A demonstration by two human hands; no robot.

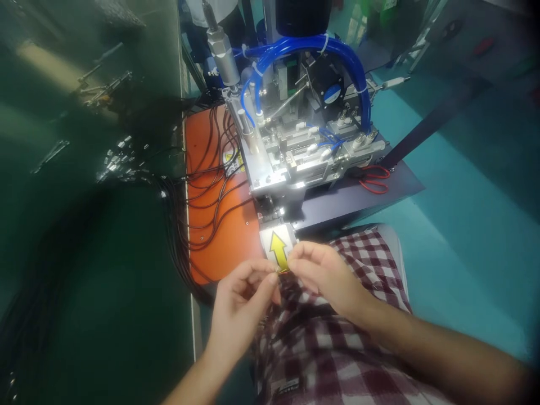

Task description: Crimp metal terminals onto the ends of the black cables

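Both hands are pinched close together in front of the machine, low in the middle of the view. Between my left hand (244, 306) and my right hand (323, 275) shows a tiny thin yellow and orange piece (283, 271), too small to make out well. Thumb and forefinger are pressed together on each hand. Just beyond the fingertips is a white plate with a yellow arrow (277, 247) that points away from me. Behind it stands a metal machine (295, 152) with blue air tubes (291, 44).
An orange board (219, 236) crossed by black cables lies left of the machine. Further left, a dark green table (105, 315) holds a bundle of black cables with shiny metal ends (120, 157). Red-handled scissors or pliers (375, 183) lie at the machine's right side.
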